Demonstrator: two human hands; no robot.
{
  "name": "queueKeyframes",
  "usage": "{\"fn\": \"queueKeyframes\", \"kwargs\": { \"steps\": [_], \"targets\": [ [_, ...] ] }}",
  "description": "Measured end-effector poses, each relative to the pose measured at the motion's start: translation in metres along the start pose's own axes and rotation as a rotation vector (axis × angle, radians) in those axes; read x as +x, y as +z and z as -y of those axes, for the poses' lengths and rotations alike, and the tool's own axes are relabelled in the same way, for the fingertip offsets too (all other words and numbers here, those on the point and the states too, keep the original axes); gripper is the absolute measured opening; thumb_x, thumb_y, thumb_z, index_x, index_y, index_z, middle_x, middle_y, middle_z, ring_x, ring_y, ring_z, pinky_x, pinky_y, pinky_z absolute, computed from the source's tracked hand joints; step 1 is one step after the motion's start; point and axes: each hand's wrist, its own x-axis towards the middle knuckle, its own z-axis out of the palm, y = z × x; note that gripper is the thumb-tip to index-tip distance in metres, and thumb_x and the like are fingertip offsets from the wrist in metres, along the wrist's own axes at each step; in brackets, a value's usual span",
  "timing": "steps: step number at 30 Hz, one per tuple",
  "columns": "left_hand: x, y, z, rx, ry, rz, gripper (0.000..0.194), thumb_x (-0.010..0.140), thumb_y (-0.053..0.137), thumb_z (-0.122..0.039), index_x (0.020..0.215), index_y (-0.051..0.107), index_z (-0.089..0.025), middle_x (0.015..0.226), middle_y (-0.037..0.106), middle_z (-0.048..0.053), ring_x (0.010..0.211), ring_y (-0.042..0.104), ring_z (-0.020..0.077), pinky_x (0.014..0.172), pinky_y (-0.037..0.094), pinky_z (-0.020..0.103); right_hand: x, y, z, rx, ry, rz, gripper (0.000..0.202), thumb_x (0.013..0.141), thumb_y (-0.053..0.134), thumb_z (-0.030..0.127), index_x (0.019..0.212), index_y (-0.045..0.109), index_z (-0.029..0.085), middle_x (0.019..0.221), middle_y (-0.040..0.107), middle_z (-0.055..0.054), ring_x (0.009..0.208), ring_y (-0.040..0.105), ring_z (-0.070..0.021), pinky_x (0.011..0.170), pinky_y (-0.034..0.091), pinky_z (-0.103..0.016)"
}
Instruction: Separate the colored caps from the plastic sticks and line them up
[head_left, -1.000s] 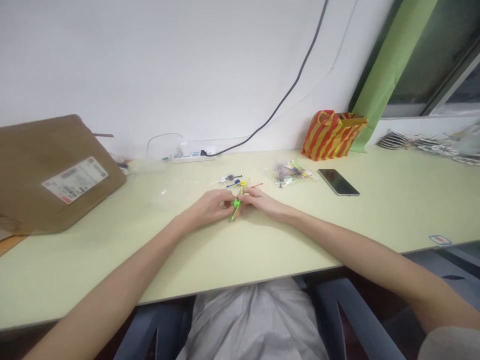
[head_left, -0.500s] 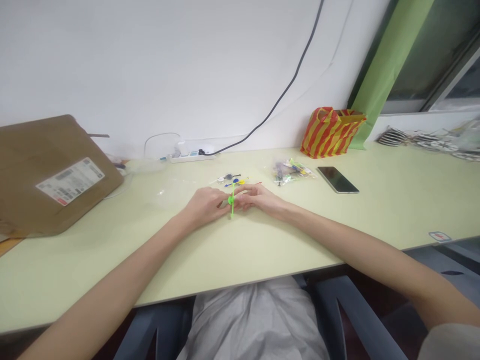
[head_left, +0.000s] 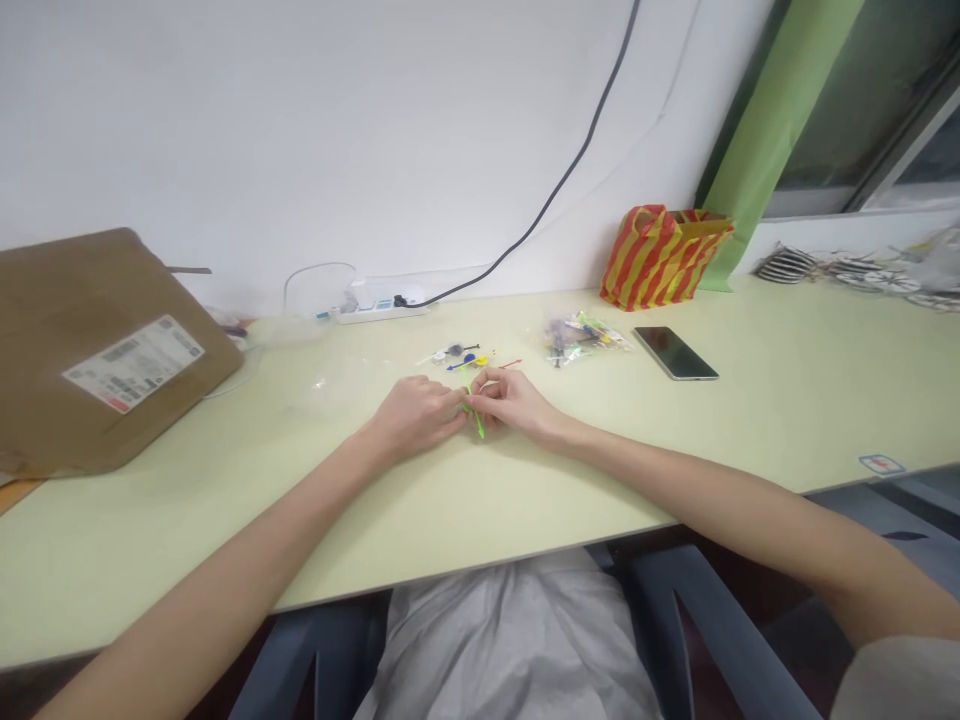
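From afar, I watch the left hand (head_left: 421, 414) and right hand (head_left: 523, 405) pinching a green arrow (head_left: 480, 427) between them, above the tabletop (head_left: 375, 530) (mid-adjustment, I judge); the next move seems to need a light, steady grip.

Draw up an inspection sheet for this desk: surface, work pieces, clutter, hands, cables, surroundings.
Surface: pale green table; sticker near the front edge at right.
Work pieces: green arrow piece between the hands; blue piece, yellow piece and red arrow lie just beyond.
Clutter: brown parcel at left; clear bag of small parts, phone and striped bag right of the hands.
Hands: left hand and right hand both hold the green arrow piece; exact finger placement partly hidden.
Cables: black cable runs down to the power strip.
Surroundings: white wall behind; window at right.
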Motion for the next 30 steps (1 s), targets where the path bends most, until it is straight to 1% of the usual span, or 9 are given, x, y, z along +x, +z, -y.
{"fn": "queueKeyframes", "kwargs": {
  "steps": [3, 6, 10, 13, 16, 21, 24, 26, 30],
  "targets": [
    [0.0, 0.003, 0.003, 0.007, 0.003, -0.001, 0.024, 0.096, 0.048, -0.03, 0.085, 0.067, -0.021, 0.064, 0.068, 0.003, 0.058, 0.061, 0.018, 0.062, 0.037, 0.032, -0.002, 0.002, 0.002, -0.031, -0.022, -0.023, 0.036, 0.081, 0.077, 0.047, 0.082, 0.051, 0.022, 0.057, 0.064, 0.005, 0.039, 0.048, -0.0088, 0.04, 0.033, -0.02],
    [0.001, 0.005, 0.007, 0.023, 0.0, 0.024, 0.024, 0.099, 0.048, -0.031, 0.096, 0.07, -0.022, 0.068, 0.069, 0.003, 0.059, 0.062, 0.0188, 0.062, 0.035, 0.032, -0.001, 0.003, 0.002, -0.034, -0.019, -0.034, 0.029, 0.085, 0.071, 0.041, 0.083, 0.049, 0.022, 0.059, 0.067, 0.005, 0.036, 0.043, -0.0079, 0.037, 0.029, -0.02],
    [0.001, 0.006, 0.01, -0.005, -0.005, 0.053, 0.027, 0.102, 0.045, -0.034, 0.109, 0.07, -0.025, 0.07, 0.07, 0.003, 0.06, 0.062, 0.0186, 0.062, 0.036, 0.03, 0.003, -0.001, 0.001, -0.035, -0.015, 0.004, 0.02, 0.084, 0.066, 0.031, 0.081, 0.048, 0.022, 0.06, 0.069, 0.003, 0.036, 0.045, -0.0082, 0.038, 0.032, -0.02],
    [0.002, 0.004, 0.011, -0.046, 0.024, 0.072, 0.027, 0.103, 0.044, -0.033, 0.108, 0.069, -0.025, 0.074, 0.072, 0.003, 0.063, 0.063, 0.018, 0.063, 0.036, 0.03, 0.006, -0.006, 0.0, -0.012, -0.014, 0.055, 0.016, 0.082, 0.064, 0.029, 0.079, 0.05, 0.022, 0.057, 0.068, 0.002, 0.037, 0.05, -0.0094, 0.041, 0.037, -0.02],
    [0.003, 0.0, 0.009, -0.099, 0.055, 0.091, 0.026, 0.102, 0.045, -0.029, 0.108, 0.069, -0.025, 0.081, 0.074, 0.003, 0.068, 0.065, 0.0172, 0.064, 0.037, 0.029, 0.008, -0.012, 0.001, 0.035, 0.021, 0.124, 0.013, 0.081, 0.061, 0.027, 0.078, 0.05, 0.021, 0.058, 0.069, 0.0, 0.04, 0.053, -0.011, 0.041, 0.039, -0.02],
    [0.004, -0.005, 0.006, -0.191, 0.1, 0.101, 0.027, 0.103, 0.043, -0.027, 0.112, 0.069, -0.026, 0.093, 0.075, 0.002, 0.073, 0.066, 0.0159, 0.068, 0.038, 0.028, 0.009, -0.019, 0.005, 0.049, 0.017, 0.237, 0.01, 0.082, 0.06, 0.025, 0.08, 0.05, 0.021, 0.057, 0.067, 0.002, 0.039, 0.048, -0.0092, 0.04, 0.036, -0.019],
    [0.004, -0.004, 0.006, -0.18, 0.122, 0.099, 0.028, 0.103, 0.042, -0.025, 0.116, 0.068, -0.026, 0.093, 0.075, 0.002, 0.074, 0.066, 0.0157, 0.069, 0.039, 0.028, 0.008, -0.021, 0.005, 0.035, 0.007, 0.268, 0.009, 0.082, 0.06, 0.025, 0.081, 0.052, 0.02, 0.059, 0.067, 0.002, 0.04, 0.047, -0.0083, 0.041, 0.036, -0.018],
    [0.004, -0.003, 0.008, -0.153, 0.114, 0.093, 0.027, 0.103, 0.042, -0.025, 0.114, 0.067, -0.024, 0.087, 0.073, 0.002, 0.072, 0.065, 0.0159, 0.068, 0.038, 0.028, 0.009, -0.02, 0.004, 0.043, -0.013, 0.243, 0.01, 0.081, 0.06, 0.026, 0.082, 0.052, 0.02, 0.059, 0.067, 0.002, 0.039, 0.047, -0.0081, 0.041, 0.036, -0.018],
    [0.006, -0.001, 0.01, -0.077, 0.089, 0.053, 0.022, 0.099, 0.046, -0.025, 0.105, 0.067, -0.023, 0.076, 0.069, 0.0, 0.065, 0.061, 0.0164, 0.066, 0.037, 0.029, 0.012, -0.011, -0.002, 0.047, -0.088, 0.095, 0.008, 0.078, 0.058, 0.024, 0.08, 0.051, 0.021, 0.053, 0.065, 0.004, 0.034, 0.043, -0.0078, 0.037, 0.034, -0.018]
  ]
}}
